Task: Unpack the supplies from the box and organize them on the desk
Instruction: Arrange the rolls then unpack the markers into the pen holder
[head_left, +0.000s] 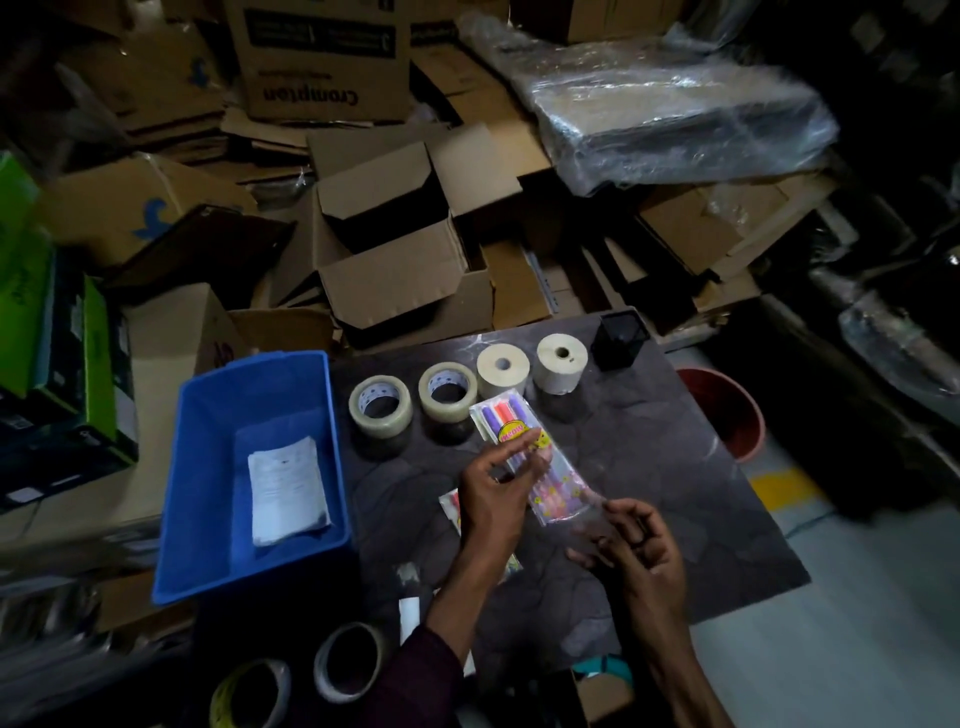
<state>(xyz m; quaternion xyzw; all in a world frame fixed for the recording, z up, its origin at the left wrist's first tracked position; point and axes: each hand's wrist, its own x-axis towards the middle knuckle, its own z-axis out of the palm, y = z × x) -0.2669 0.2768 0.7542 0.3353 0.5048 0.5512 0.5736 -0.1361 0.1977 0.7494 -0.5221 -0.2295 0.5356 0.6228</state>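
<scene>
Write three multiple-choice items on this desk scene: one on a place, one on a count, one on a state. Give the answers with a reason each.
1. Where does the black mesh pen holder stand?
A. At the right end of the row of rolls
B. Inside the blue bin
C. Under the hands

2. How many rolls stand in the row on the desk?
A. Two
B. Four
C. Six

3. What is the state of the pen packet?
A. Lying in the bin
B. Held by both hands
C. Standing in the holder

Answers:
1 A, it stands beside the last paper roll.
2 B, two tape rolls and two paper rolls.
3 B, the left hand and right hand grip its ends.
</scene>
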